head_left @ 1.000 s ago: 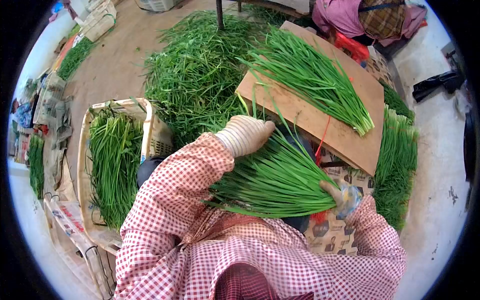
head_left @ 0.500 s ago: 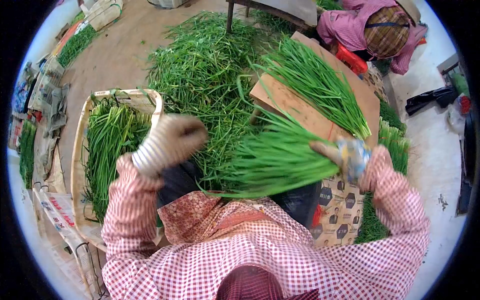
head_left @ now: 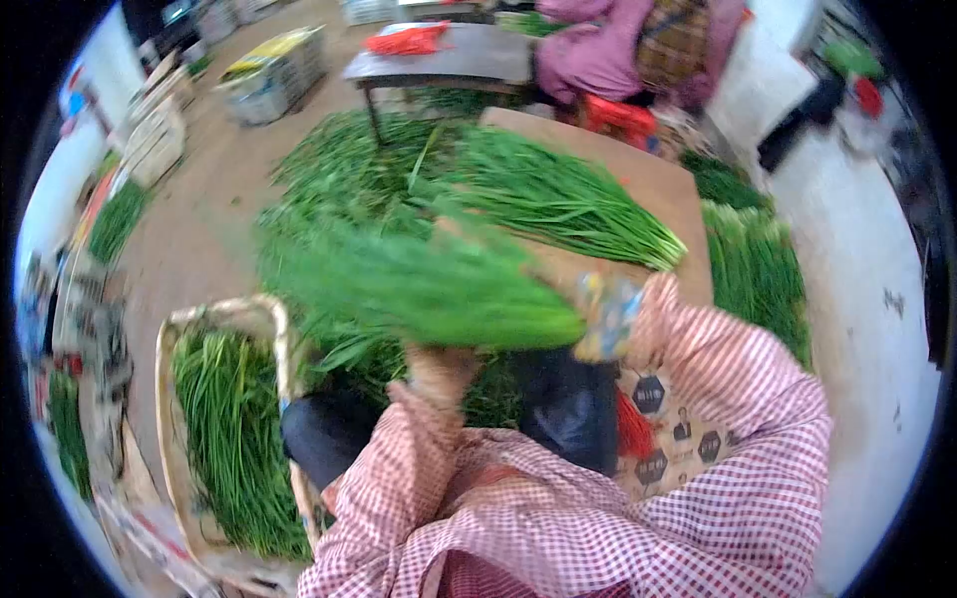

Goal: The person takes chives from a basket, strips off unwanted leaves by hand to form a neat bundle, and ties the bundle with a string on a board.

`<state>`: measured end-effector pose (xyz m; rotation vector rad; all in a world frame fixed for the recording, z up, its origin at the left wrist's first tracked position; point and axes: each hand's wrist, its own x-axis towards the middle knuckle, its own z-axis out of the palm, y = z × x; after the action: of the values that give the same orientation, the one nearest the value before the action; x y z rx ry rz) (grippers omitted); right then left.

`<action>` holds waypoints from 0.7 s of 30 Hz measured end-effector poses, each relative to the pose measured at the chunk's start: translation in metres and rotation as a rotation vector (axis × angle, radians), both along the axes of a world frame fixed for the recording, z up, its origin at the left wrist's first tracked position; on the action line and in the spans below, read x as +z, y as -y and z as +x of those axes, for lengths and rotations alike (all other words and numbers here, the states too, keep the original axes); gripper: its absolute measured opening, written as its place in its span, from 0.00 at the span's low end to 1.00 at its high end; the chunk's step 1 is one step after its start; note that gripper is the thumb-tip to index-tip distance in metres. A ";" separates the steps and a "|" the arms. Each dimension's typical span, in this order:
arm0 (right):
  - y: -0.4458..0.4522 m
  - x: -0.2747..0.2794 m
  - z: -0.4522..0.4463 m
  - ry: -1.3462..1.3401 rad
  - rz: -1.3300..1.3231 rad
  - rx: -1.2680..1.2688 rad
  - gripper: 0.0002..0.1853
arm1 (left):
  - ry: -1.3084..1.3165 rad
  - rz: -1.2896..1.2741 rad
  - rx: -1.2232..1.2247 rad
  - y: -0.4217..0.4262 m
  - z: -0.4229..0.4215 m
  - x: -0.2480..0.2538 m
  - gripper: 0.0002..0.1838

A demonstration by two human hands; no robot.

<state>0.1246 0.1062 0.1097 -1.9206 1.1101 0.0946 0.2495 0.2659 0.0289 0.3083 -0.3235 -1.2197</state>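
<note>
A bunch of long green chives (head_left: 429, 289), smeared by motion, is held across my lap with its leaves pointing left. My right hand (head_left: 606, 317), in a patterned glove, is closed round its stem end. My left hand (head_left: 439, 371) is against the near side of the bunch; its fingers are hidden by the leaves and blurred. Just beyond, another pile of chives (head_left: 568, 194) lies on a brown board (head_left: 663, 194), its pale stem ends towards the right.
A basket (head_left: 164, 399) of greens stands at my left. Loose greens (head_left: 339, 159) are heaped on the floor ahead. Behind them is a low table (head_left: 449, 65) with a red bundle (head_left: 407, 38). Another person (head_left: 598, 50) sits at the back right. More chives (head_left: 753, 264) lie along the right wall.
My left hand has moved right and down, from beside the basket to the bunch. My right hand still holds the chives, now raised and swung left. The camera view has shifted.
</note>
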 end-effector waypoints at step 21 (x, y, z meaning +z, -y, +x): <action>0.237 -0.044 -0.120 0.213 -0.245 0.397 0.49 | 0.311 0.715 0.762 0.183 0.225 0.088 0.26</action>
<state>0.0043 -0.1312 0.0660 -2.2906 0.6115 -0.0295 0.4741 0.0827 0.1167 1.1349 -0.0035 -0.4835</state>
